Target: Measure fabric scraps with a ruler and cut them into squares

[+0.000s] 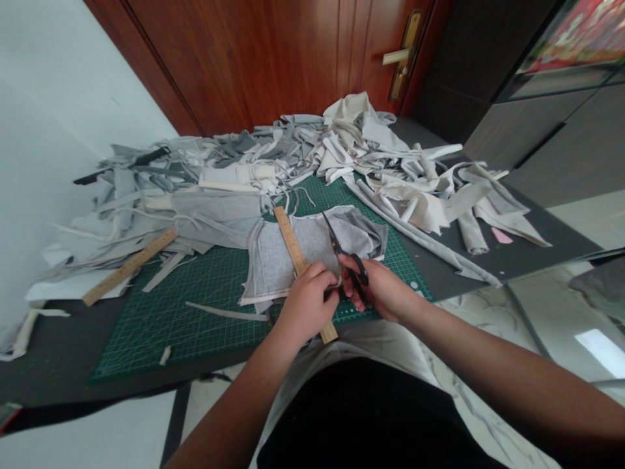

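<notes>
A grey piece of fabric (278, 257) lies on the green cutting mat (195, 299) with a wooden ruler (291, 244) laid across it. My left hand (307, 306) is closed, pinching the near edge of the grey fabric beside the ruler. My right hand (378, 286) grips black scissors (342, 251), fingers through the handles, blades open and pointing away over the fabric. The two hands almost touch at the fabric's near edge.
A big heap of grey and cream fabric scraps (303, 156) covers the far side of the dark table (53, 358). A second wooden ruler (129, 266) lies at the left. Loose strips (224, 312) rest on the mat. A wooden door (273, 58) stands behind.
</notes>
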